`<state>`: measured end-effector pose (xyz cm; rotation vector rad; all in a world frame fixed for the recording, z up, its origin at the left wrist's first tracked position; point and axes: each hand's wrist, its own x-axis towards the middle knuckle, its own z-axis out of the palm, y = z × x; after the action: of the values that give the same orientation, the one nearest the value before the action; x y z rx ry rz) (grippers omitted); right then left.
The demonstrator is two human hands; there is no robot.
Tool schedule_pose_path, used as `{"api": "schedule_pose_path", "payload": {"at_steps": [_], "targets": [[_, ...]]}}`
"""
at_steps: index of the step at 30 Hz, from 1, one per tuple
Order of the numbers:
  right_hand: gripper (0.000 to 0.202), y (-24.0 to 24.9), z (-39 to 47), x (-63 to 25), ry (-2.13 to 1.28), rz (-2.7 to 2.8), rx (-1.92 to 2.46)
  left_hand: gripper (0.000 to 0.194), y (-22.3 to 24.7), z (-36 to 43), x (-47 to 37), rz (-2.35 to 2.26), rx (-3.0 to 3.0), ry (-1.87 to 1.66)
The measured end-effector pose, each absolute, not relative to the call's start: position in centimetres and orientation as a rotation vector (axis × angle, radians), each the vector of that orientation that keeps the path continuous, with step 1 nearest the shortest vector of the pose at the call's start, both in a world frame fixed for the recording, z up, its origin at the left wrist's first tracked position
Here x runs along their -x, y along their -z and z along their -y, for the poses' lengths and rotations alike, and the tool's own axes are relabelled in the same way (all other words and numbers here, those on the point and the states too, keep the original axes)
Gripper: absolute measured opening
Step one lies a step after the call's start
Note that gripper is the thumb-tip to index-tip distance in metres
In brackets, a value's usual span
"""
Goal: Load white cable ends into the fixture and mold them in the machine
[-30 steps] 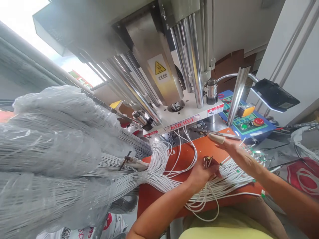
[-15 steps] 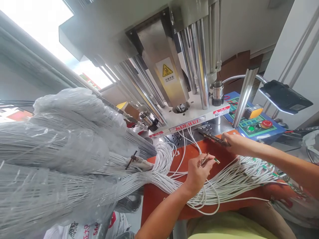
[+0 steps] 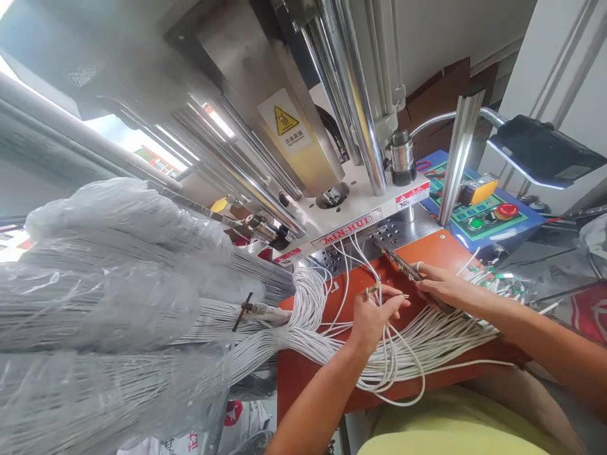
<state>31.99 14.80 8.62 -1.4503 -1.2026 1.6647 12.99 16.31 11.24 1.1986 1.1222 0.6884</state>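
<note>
My left hand pinches several white wire ends with small green and metal tips, held over the orange work plate. My right hand rests just to its right, fingers closed on the end of a slim metal jig bar that lies slanted in front of the press. A thick bundle of white wires runs across the plate under both hands and loops toward me.
A tall moulding press with steel columns and a hot-surface label stands behind the plate. A blue control box with red and green buttons and a gooseneck lamp are at the right. Plastic-wrapped wire bundles fill the left.
My left hand has risen toward the press with the wire ends. My right hand has slid left along the jig bar, closer to my left hand. The view has tilted.
</note>
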Motion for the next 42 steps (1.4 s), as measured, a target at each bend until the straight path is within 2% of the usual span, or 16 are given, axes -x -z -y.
{"api": "schedule_pose_path", "payload": {"at_steps": [5,15,20,26,42], "targets": [[0.007,-8.6,-15.2,-31.8,-1.664,1.146,1.43,0.015,-11.7,-16.2,-13.9,-1.142,-1.27,-0.803],[0.008,-7.4,-14.9,-31.9,-1.597,1.223,1.358,0.019,-11.9,-15.7,-13.0,-0.993,-0.816,-0.604],[0.007,-8.3,-14.7,-32.2,-1.61,1.227,1.344,0.014,-11.8,-16.0,-13.4,-1.11,-1.219,-0.717],[0.016,-7.7,-14.5,-32.2,-1.581,1.28,1.312,0.007,-10.5,-16.9,-14.4,-1.076,-1.733,-0.719],[0.015,-6.9,-14.4,-31.9,-1.458,1.34,1.357,0.009,-9.0,-17.4,-14.5,-1.159,-1.876,-0.681]]}}
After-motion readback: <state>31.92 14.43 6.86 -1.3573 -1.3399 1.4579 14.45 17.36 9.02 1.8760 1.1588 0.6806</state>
